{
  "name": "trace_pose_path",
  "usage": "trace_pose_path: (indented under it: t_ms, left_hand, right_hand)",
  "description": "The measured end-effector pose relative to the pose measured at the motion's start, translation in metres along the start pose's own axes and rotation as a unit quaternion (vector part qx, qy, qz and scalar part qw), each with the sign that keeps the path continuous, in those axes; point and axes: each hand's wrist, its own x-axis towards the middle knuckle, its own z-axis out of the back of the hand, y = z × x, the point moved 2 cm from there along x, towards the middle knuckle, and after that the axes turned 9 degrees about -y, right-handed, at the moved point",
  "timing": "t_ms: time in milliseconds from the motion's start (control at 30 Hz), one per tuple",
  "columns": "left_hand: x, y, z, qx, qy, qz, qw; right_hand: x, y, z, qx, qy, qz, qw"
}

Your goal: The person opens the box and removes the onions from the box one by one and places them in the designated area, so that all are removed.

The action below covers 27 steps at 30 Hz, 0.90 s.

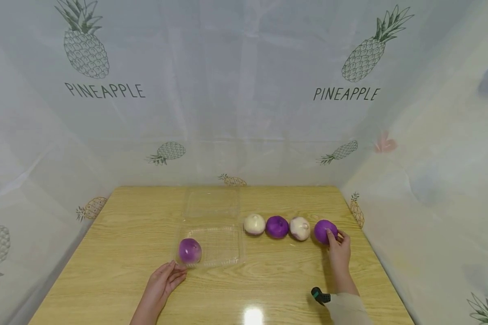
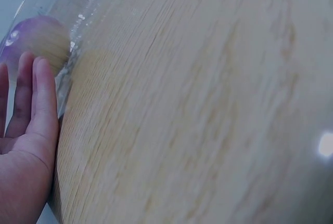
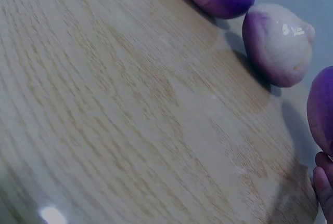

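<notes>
At the right end of a row, my right hand (image 1: 340, 253) pinches a purple turnip (image 1: 326, 232) between thumb and fingers. In the right wrist view only part of that turnip (image 3: 322, 110) and some fingertips (image 3: 323, 185) show, at the right edge. My left hand (image 1: 161, 283) is at the near left corner of a clear plastic box (image 1: 223, 263), its fingers fairly straight. Whether it touches the rim, I cannot tell. Inside the box, at its left, lies a purple-and-white turnip (image 1: 190, 251), also visible beyond the fingers in the left wrist view.
Right of the box stand a whitish turnip (image 1: 254, 224), a purple turnip (image 1: 277, 227) and another whitish turnip (image 1: 299, 228) in a row. The box's lid (image 1: 212, 203) lies folded back behind it. A patterned sheet (image 1: 244, 113) encloses the wooden table (image 1: 276, 280).
</notes>
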Motion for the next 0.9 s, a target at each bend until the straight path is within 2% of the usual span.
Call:
trace_pose_path:
  t_ms: [400,700,900]
  left_hand:
    - [0.0,0.0,0.001,0.006,0.014,-0.009,0.9999]
    - [0.001,0.001,0.001,0.01,-0.004,-0.007,0.9999]
    - [0.0,0.001,0.002,-0.003,0.031,-0.019,0.9994]
  right_hand:
    - [0.014,-0.003,-0.005,-0.026,0.016,0.018,0.999]
    - [0.019,-0.001,-0.008,-0.051,0.033,0.03,0.998]
    - [0.021,0.001,-0.009,-0.056,0.043,0.021,0.997]
